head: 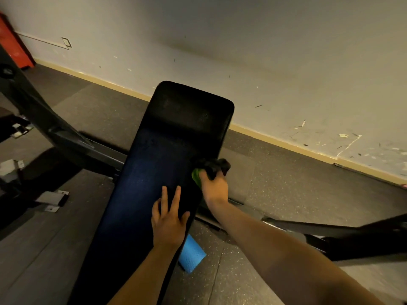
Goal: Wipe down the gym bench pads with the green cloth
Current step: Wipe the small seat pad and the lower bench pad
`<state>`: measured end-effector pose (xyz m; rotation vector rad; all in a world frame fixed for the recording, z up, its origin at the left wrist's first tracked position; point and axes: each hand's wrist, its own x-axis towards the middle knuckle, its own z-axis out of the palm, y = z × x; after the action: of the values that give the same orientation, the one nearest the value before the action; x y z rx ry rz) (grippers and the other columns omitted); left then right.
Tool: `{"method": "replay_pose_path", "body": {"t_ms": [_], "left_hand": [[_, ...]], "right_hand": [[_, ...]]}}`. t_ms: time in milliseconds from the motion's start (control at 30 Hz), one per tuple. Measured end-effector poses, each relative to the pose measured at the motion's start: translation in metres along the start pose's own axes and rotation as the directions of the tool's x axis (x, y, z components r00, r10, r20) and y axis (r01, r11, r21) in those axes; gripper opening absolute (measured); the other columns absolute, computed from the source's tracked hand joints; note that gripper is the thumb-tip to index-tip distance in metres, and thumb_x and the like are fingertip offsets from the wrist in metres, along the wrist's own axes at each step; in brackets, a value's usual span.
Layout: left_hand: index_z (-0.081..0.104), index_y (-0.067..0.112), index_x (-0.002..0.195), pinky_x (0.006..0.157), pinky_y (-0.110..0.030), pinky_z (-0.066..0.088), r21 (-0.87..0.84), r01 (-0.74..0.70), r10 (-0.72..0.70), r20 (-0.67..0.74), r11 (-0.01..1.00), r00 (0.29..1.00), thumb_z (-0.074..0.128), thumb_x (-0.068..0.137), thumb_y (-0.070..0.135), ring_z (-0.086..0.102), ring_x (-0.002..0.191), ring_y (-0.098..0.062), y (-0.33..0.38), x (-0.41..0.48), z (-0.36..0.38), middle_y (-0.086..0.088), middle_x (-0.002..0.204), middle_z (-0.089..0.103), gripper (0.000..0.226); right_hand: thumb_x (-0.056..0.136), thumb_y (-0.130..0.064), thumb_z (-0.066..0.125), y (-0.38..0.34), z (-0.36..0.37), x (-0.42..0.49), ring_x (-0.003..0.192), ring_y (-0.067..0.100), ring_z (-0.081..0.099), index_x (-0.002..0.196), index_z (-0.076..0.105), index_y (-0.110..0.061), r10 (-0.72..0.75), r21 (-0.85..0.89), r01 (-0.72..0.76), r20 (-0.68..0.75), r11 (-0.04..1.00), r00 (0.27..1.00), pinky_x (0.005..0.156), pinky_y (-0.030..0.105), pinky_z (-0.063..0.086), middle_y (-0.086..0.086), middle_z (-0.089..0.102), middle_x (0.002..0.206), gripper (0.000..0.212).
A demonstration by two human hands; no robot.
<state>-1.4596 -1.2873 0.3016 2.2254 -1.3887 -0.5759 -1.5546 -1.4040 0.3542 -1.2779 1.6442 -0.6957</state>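
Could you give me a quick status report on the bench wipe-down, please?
Left hand flat on the bench pad. Right hand grips green cloth at pad's right edge. Pad ahead unobstructed; blue roll on floor below.

The left forearm (141,276) and right forearm (275,245) are bare, as are the left hand (168,223) and right hand (214,186).

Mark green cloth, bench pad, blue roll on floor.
green cloth (195,176): head view, the green fold showing at the pad's right edge.
bench pad (154,172): head view, bare middle of the top surface.
blue roll (192,254): head view, middle of its textured side.
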Motion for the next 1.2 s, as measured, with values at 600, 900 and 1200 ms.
{"method": "replay_pose_path", "body": {"t_ms": [600,900,1200], "left_hand": [[-0.002,0.051,0.154,0.116,-0.05,0.021,0.063,-0.007,0.01,-0.046,0.998,0.999,0.048,0.099,0.048,0.003,0.148,-0.025,-0.058,-0.052,0.038,0.011,0.164,-0.02,0.075],[-0.003,0.057,0.15,0.116,-0.052,0.012,0.079,-0.044,0.053,-0.118,0.996,0.992,0.041,0.098,0.059,-0.001,0.149,-0.021,-0.075,-0.051,0.053,0.016,0.164,-0.018,0.068],[0.005,0.046,0.156,0.119,-0.05,-0.004,0.045,-0.159,0.166,-0.272,0.986,0.948,0.034,0.104,0.047,-0.011,0.151,-0.013,-0.086,-0.054,0.084,0.01,0.166,-0.014,0.059]], "right_hand": [[0.075,-0.052,0.068,0.113,0.036,-0.077,0.105,0.024,0.064,0.11,0.059,-0.023,-0.079,-0.108,0.086,0.069,0.99,0.994,0.091,0.04,0.052,0.003,0.068,0.111,0.046],[0.094,-0.04,0.056,0.055,0.027,-0.021,0.128,0.039,0.042,0.14,0.037,-0.002,-0.24,-0.003,0.24,-0.037,0.971,0.97,0.104,0.045,0.04,0.018,0.039,0.139,0.062],[0.081,-0.071,0.042,0.158,0.077,-0.065,0.102,0.029,0.062,0.113,0.065,-0.02,-0.216,-0.058,0.215,-0.018,0.975,0.976,0.092,0.043,0.049,0.004,0.067,0.108,0.064]]}}
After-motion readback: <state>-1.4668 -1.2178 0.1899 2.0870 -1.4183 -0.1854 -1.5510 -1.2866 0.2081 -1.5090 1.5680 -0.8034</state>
